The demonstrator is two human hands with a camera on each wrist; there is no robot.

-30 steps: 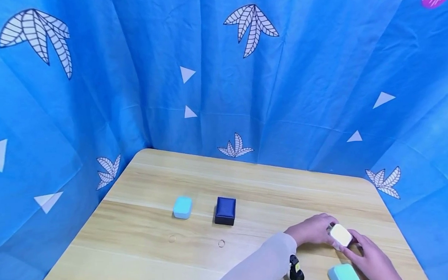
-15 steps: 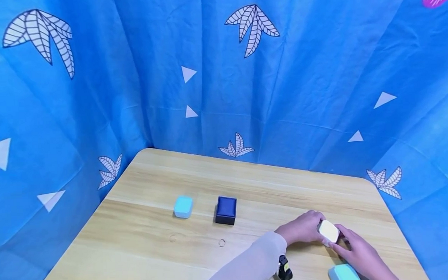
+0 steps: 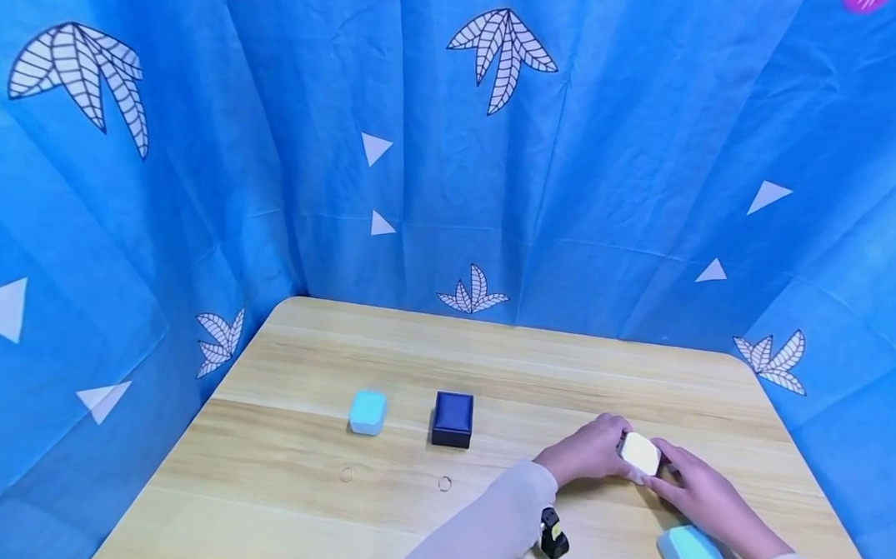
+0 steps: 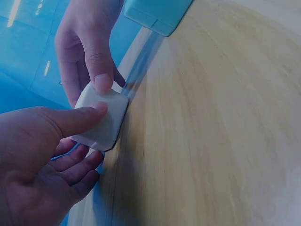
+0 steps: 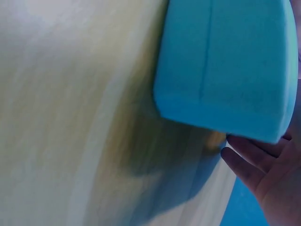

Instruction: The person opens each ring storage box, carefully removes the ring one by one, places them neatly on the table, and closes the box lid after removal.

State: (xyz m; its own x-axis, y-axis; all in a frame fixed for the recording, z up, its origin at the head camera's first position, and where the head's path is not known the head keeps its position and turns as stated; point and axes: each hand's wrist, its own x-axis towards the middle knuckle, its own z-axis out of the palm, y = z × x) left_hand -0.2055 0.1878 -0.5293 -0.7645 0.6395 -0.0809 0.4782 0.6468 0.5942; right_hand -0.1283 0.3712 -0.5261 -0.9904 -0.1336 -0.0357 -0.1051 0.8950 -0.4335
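Note:
A small cream box [image 3: 640, 454] with rounded corners is held between both hands at the right part of the table. My left hand [image 3: 589, 452] pinches its left side, thumb on the pale face and fingers beneath, as the left wrist view shows. From the opposite side my right hand [image 3: 699, 487] grips it, thumb [image 4: 102, 81] pressed on the same face. Both thumb tips lie close together on the box. A turquoise box [image 5: 225, 61] stands near the right forearm and hides much of the right hand in the right wrist view.
A dark blue box [image 3: 452, 419] and a light blue box [image 3: 367, 412] stand farther left on the wooden table [image 3: 278, 520]. Two thin rings lie in front of them, a darker ring [image 3: 449, 483] and a faint ring [image 3: 352, 475]. A blue curtain [image 3: 442, 146] surrounds the table's back and sides.
Both hands have moved left and slightly toward the back of the table, carrying the cream box between them. The other boxes and the rings stay in place.

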